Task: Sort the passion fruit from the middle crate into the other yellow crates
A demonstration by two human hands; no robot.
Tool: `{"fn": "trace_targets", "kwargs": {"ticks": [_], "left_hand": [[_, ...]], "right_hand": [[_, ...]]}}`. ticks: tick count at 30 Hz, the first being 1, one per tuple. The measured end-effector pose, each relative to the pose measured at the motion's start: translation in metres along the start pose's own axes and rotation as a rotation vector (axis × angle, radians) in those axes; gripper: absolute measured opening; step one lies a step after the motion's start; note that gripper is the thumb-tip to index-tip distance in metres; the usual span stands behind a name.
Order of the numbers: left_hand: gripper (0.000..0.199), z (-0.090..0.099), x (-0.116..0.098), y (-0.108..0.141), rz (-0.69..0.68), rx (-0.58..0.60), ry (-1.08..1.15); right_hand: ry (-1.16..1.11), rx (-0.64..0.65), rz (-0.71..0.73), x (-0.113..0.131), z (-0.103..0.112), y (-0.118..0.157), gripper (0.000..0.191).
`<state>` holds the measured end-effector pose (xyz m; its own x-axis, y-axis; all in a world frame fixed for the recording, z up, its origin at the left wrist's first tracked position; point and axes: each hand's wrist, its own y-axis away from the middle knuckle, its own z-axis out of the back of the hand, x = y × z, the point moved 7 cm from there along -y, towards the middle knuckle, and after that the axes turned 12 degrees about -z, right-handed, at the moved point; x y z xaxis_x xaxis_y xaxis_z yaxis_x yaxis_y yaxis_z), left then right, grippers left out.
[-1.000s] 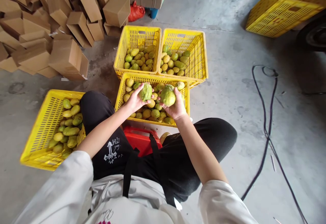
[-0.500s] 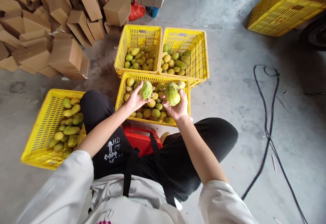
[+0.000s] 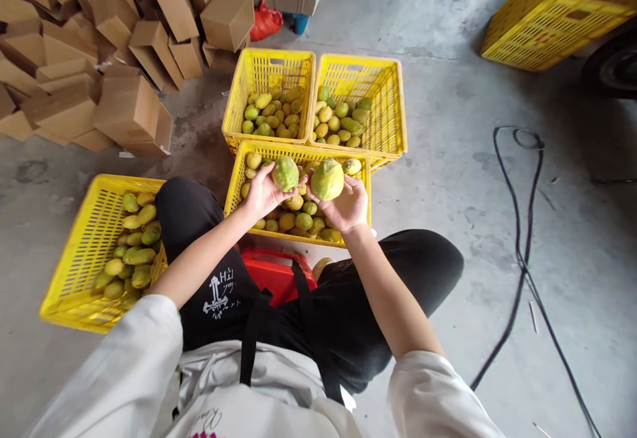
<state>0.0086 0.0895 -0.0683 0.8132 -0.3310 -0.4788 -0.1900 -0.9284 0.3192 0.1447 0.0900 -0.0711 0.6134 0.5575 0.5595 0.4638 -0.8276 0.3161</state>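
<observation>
My left hand (image 3: 263, 192) holds a mottled green papaya (image 3: 285, 174), its fingers curled under and behind the fruit. Close beside it, a paler yellow-green papaya (image 3: 327, 180) rests in the fingers of my right hand (image 3: 347, 204), with its tapered end upward. Both fruits are held above a yellow plastic crate (image 3: 231, 192) between my knees. Many smaller-looking yellow and green fruits (image 3: 303, 221) lie in that crate, partly hidden by my hands.
Two more yellow crates (image 3: 318, 103) with fruit stand behind, and another crate (image 3: 74, 252) is at my left knee. Cardboard boxes (image 3: 127, 103) are heaped at the far left. A black cable (image 3: 518, 259) lies on the right floor. Below me is something red (image 3: 271, 272).
My right hand has turned its papaya and brought it slightly left, so a smoother, yellower side shows. The papaya in my left hand has rotated a little.
</observation>
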Motion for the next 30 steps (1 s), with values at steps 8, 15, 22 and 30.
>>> {"fn": "trace_targets", "kwargs": {"ticks": [8, 15, 22, 30], "left_hand": [[0.025, 0.000, 0.004, 0.000, 0.014, -0.004, -0.039], [0.032, -0.001, 0.003, 0.001, 0.020, 0.040, -0.028], [0.033, 0.000, 0.002, 0.000, -0.005, 0.003, -0.021], [0.029, 0.000, 0.009, -0.001, 0.052, 0.062, -0.090]], "right_hand": [[0.042, -0.073, -0.046, -0.008, 0.011, -0.002, 0.035], [0.032, -0.048, -0.041, -0.007, 0.009, -0.003, 0.032], [0.004, 0.004, 0.005, -0.001, 0.000, -0.001, 0.034], [-0.007, -0.025, -0.027, -0.013, 0.012, -0.004, 0.038]]}}
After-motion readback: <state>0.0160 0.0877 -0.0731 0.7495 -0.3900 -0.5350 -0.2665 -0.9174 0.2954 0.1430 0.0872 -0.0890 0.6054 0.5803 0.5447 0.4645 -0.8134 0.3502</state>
